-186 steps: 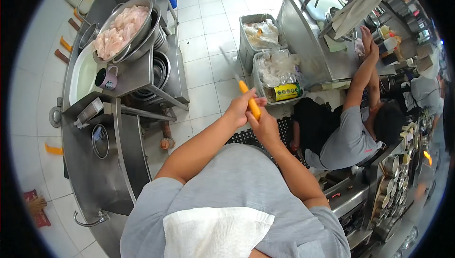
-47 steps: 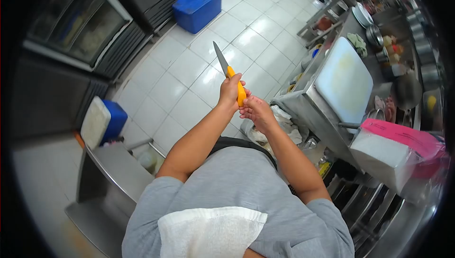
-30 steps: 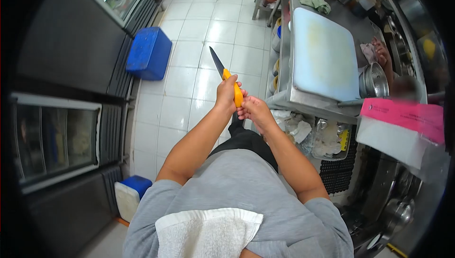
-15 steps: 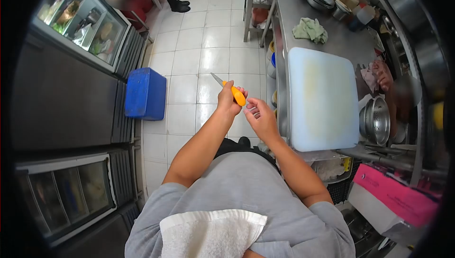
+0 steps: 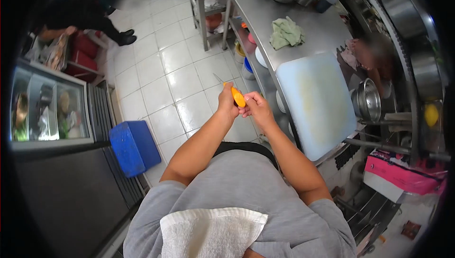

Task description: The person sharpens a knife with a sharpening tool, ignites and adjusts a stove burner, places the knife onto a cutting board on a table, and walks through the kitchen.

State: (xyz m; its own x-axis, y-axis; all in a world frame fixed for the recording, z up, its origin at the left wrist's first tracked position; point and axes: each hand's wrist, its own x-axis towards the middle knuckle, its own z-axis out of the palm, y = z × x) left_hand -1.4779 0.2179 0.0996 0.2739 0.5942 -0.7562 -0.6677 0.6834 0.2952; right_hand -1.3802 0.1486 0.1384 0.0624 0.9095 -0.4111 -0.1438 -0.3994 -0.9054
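Observation:
My left hand [image 5: 228,103] is wrapped round the orange handle of a small knife [image 5: 238,97]. The narrow blade points up and to the left, away from my body. Close to the handle's butt end is my right hand [image 5: 258,109], its thumb and fingers pinched together. Whether those fingers grip the handle or something small is hidden. Both hands are in front of my waist, over the tiled floor.
A white cutting board [image 5: 316,106] lies on the steel counter [image 5: 258,21] at right, with a green cloth [image 5: 287,33] beyond it. Metal bowls [image 5: 368,100] stand beside the board. A blue bin [image 5: 135,148] sits on the floor at left. Another person [image 5: 90,18] is at upper left.
The view has turned to the right, so the counter and blue bin appear tilted and shifted. My right hand has closed its fingers and come nearer the knife handle.

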